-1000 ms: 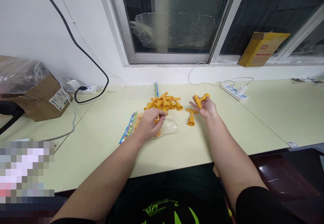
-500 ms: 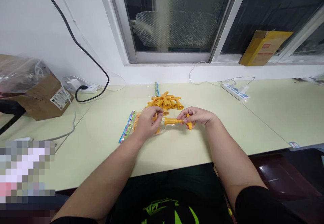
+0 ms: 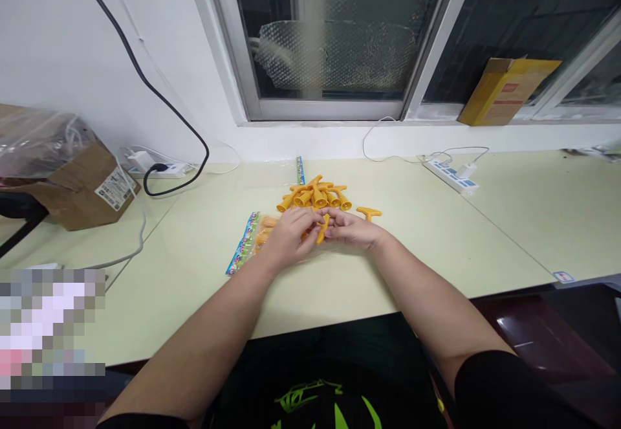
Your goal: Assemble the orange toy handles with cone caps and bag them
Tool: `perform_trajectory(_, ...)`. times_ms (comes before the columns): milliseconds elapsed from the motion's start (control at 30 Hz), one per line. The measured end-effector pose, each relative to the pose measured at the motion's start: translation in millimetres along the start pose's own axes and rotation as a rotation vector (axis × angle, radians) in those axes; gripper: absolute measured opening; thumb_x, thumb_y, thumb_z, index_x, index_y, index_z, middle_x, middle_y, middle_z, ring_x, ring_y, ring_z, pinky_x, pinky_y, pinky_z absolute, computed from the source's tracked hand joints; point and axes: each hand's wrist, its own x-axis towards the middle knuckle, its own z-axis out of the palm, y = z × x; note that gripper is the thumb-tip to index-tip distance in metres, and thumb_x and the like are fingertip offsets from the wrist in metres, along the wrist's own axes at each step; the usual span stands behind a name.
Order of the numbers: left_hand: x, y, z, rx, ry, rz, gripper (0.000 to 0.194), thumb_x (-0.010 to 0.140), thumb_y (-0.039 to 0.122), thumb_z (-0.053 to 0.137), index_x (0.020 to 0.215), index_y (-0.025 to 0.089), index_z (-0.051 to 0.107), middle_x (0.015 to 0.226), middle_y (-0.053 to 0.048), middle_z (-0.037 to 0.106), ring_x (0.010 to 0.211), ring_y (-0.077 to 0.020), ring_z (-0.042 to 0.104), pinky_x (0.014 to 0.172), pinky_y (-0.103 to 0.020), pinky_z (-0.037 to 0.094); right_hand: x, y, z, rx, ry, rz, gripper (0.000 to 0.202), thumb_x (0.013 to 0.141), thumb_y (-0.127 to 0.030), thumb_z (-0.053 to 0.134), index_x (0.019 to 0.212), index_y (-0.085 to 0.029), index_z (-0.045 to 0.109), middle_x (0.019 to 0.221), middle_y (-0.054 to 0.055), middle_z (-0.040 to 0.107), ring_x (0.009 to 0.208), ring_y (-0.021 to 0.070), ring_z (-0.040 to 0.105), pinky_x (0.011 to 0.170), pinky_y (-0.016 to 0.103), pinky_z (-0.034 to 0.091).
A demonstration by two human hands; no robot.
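The right hand [image 3: 356, 230] has moved in from the right since half a second ago, and the 2 hands now meet over the table [image 3: 330, 293]. It brings a T-shaped yellow piece [image 3: 323, 230], whose whole stem showed between the hands then; now little more than the crossbar is visible, upright between the fingertips. The flared end is hidden behind the left hand [image 3: 291, 231], at the side where the clear bag [image 3: 241, 246] lies. For the work, this suggests the piece is well into the bag's mouth, though I cannot tell how deep it sits or whether it catches on the film.

The right fingers are clamped on the crossbar. The left fingers curl over the bag close beside the crossbar; I cannot tell whether they pinch film, the piece or both. The left hand has hardly shifted, so it seems to be steadying the bag, where more yellow shapes show through the film.

A loose yellow piece [image 3: 369, 212], mostly covered by the right hand half a second ago, shows again just beyond the right wrist. The pile of yellow pieces [image 3: 317, 196] behind the hands looks unchanged.
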Motion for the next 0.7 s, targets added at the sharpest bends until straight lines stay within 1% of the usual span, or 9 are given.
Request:
perform_trajectory(133, -1, -2, 1.2, 0.015, -0.024, -0.02, 0.011, 0.097, 0.018, 0.055, 0.104, 0.022, 0.063, 0.099, -0.005, 0.071, 0.096, -0.0225, 0.065, 0.086, -0.039, 0.047, 7, 6, 6, -0.059, 0.134, -0.038, 0.052, 0.084, -0.03, 0.078, 0.125, -0.029, 0.047, 0.102, -0.001, 0.07, 0.096, 0.0153, 0.068, 0.098, 0.037, 0.054)
perform_trajectory(200, -2, -3, 1.9, 0.018, -0.019, -0.03, 0.013, 0.097, 0.018, 0.054, 0.105, 0.022, 0.063, 0.103, -0.005, 0.072, 0.097, -0.0229, 0.065, 0.086, -0.039, 0.047, 10, 11, 10, -0.173, 0.188, -0.095, 0.05, 0.088, -0.031, 0.073, 0.126, -0.03, 0.041, 0.098, -0.003, 0.07, 0.095, 0.0156, 0.068, 0.097, 0.039, 0.052)
perform_trajectory(267, -2, -3, 2.4, 0.021, -0.007, -0.037, 0.013, 0.097, 0.017, 0.054, 0.105, 0.022, 0.064, 0.106, -0.006, 0.072, 0.098, -0.0232, 0.065, 0.086, -0.039, 0.047, 12, 15, 14, -0.323, 0.224, -0.15, 0.043, 0.091, -0.032, 0.068, 0.124, -0.029, 0.04, 0.097, -0.001, 0.069, 0.095, 0.0167, 0.067, 0.096, 0.04, 0.051)
perform_trajectory(333, -2, -3, 2.5, 0.022, 0.0, -0.047, 0.013, 0.097, 0.017, 0.054, 0.105, 0.022, 0.064, 0.108, -0.006, 0.072, 0.1, -0.0237, 0.066, 0.087, -0.04, 0.047, 13, 18, 20, -0.454, 0.255, -0.206, 0.034, 0.094, -0.032, 0.064, 0.12, -0.026, 0.043, 0.107, 0.003, 0.068, 0.102, 0.018, 0.066, 0.097, 0.04, 0.051)
perform_trajectory(400, -2, -3, 2.3, 0.024, 0.01, -0.059, 0.014, 0.096, 0.017, 0.054, 0.105, 0.021, 0.064, 0.11, -0.006, 0.072, 0.103, -0.0244, 0.066, 0.088, -0.04, 0.047, 13, 19, 26, -0.541, 0.285, -0.267, 0.026, 0.094, -0.029, 0.061, 0.116, -0.024, 0.048, 0.121, 0.007, 0.065, 0.114, 0.0192, 0.062, 0.1, 0.039, 0.05)
perform_trajectory(467, -1, -3, 2.2, 0.026, 0.011, -0.068, 0.014, 0.096, 0.017, 0.053, 0.104, 0.021, 0.064, 0.108, -0.007, 0.072, 0.103, -0.0247, 0.066, 0.087, -0.041, 0.047, 14, 21, 30, -0.612, 0.317, -0.292, 0.024, 0.091, -0.024, 0.06, 0.114, -0.022, 0.053, 0.125, 0.009, 0.063, 0.117, 0.0202, 0.06, 0.1, 0.038, 0.051)
perform_trajectory(533, -1, -2, 2.5, 0.024, 0.007, -0.065, 0.015, 0.096, 0.017, 0.051, 0.103, 0.021, 0.063, 0.104, -0.006, 0.071, 0.099, -0.0243, 0.065, 0.085, -0.04, 0.047, 15, 22, 32, -0.688, 0.35, -0.254, 0.024, 0.088, -0.019, 0.059, 0.112, -0.021, 0.057, 0.114, 0.007, 0.066, 0.105, 0.0205, 0.063, 0.093, 0.038, 0.053)
perform_trajectory(600, -1, -2, 3.0, 0.015, 0.002, -0.055, 0.015, 0.097, 0.016, 0.05, 0.103, 0.021, 0.063, 0.101, -0.006, 0.071, 0.096, -0.0236, 0.065, 0.084, -0.04, 0.046, 17, 24, 31, -0.689, 0.364, -0.195, 0.022, 0.086, -0.019, 0.058, 0.108, -0.02, 0.06, 0.098, 0.004, 0.068, 0.09, 0.0195, 0.065, 0.084, 0.037, 0.054)
perform_trajectory(700, -1, -1, 4.1, -0.004, -0.025, -0.025, 0.017, 0.097, 0.015, 0.049, 0.102, 0.022, 0.063, 0.101, -0.005, 0.071, 0.096, -0.0227, 0.063, 0.085, -0.04, 0.046, 21, 27, 27, -0.478, 0.304, -0.077, 0.013, 0.084, -0.024, 0.059, 0.096, -0.02, 0.06, 0.077, 0.001, 0.066, 0.073, 0.0185, 0.065, 0.07, 0.034, 0.054)
